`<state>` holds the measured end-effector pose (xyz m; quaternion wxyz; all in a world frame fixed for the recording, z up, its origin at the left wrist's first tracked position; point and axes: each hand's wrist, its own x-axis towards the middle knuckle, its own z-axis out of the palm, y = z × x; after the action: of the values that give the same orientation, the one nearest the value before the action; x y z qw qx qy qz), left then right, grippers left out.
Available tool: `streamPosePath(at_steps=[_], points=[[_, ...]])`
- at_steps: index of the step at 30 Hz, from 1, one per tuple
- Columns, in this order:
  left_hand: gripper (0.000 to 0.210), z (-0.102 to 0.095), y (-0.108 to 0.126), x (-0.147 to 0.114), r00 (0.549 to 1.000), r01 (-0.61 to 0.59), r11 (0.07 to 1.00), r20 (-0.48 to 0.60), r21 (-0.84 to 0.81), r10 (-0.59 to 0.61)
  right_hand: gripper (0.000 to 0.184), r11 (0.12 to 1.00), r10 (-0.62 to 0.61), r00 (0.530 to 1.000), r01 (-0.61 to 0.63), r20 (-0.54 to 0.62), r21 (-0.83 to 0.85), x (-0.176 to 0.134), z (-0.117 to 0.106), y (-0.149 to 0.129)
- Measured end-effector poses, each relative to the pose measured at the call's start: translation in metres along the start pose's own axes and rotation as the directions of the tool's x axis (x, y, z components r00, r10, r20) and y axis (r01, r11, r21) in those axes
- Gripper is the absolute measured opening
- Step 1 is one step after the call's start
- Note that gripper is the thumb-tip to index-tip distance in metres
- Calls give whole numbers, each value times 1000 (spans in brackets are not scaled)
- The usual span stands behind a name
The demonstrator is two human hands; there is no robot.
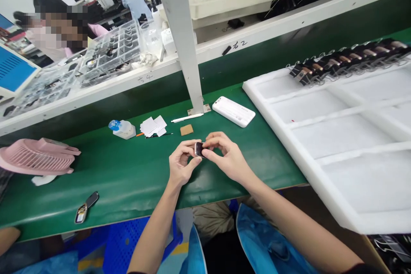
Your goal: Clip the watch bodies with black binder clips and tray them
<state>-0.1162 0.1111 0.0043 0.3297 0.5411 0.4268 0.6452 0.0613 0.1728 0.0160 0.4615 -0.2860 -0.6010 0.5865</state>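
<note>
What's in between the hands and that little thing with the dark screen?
Nothing visible: the left hand holds the small device, and the right hand is at its edge. The tan block lies beyond them, out of the way.

Far left on your green bench top [138,192] lies a slatted pink plastic fan [38,156]. Ahead of you are a white bottle with a blue cap [126,130], small white paper cards [153,126] (they overlap loosely), a slim white pen [188,117] and a flat tan square [186,129]. A rounded white plastic power bank [233,111] sits near the pale metal post [178,30], and on your right you have a compartmented white foam tray [308,162].
</note>
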Motion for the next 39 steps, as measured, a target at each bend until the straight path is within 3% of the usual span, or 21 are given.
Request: streamPosePath(at_steps=[1, 3, 5, 7, 10, 13, 15, 18, 21, 27, 30, 33, 37, 39], points=[[13, 1, 1, 0, 1000, -22, 1000, 4, 6, 22, 32, 974, 169, 985, -170, 20, 147, -2, 3, 1], [11, 4, 3, -1, 997, -70, 997, 24, 20, 69, 48, 809, 403, 891, -454, 210, 373, -5, 8, 0], [10, 6, 5, -2, 993, -110, 993, 57, 46, 107, 52, 680, 442, 822, -568, 358, 464, -7, 10, -2], [9, 7, 8, -3, 987, -142, 986, 86, 83, 135, 52, 685, 407, 851, -524, 330, 506, -10, 8, -8], [9, 7, 11, -3, 979, -150, 981, 159, 121, 131, 52, 813, 343, 920, -393, 191, 429, -15, -1, -22], [19, 7, 15, -2, 976, -112, 985, 203, 130, 84, 39, 960, 242, 967, -251, 83, 127, -22, -14, -40], [26, 8, 19, -1, 986, -48, 988, 166, 148, 23, 25, 986, 123, 992, -118, 39, -114, -28, -23, -51], [32, 16, 26, -1, 987, 68, 979, 128, 193, -94, 16, 930, -83, 995, 96, 51, -354, -38, -31, -61], [21, 30, 37, -3, 986, 94, 975, 120, 204, -120, 16, 842, -257, 963, 264, 81, -471, -50, -33, -67], [18, 70, 50, -16, 999, 33, 993, 13, 109, -35, 11, 609, -563, 824, 470, 69, -639, -68, -36, -83], [15, 81, 48, -21, 1000, -1, 998, -30, 56, 3, 14, 585, -563, 823, 461, 76, -667, -72, -42, -85], [18, 85, 45, -24, 999, 37, 999, 5, 35, -37, 17, 666, -469, 883, 367, 19, -649, -78, -46, -84], [23, 95, 38, -34, 987, 113, 993, 112, 40, -117, 28, 853, -174, 984, 132, -38, -505, -98, -61, -86], [18, 101, 32, -40, 977, 148, 987, 147, 64, -156, 30, 916, -45, 998, 24, -44, -399, -116, -84, -87]])
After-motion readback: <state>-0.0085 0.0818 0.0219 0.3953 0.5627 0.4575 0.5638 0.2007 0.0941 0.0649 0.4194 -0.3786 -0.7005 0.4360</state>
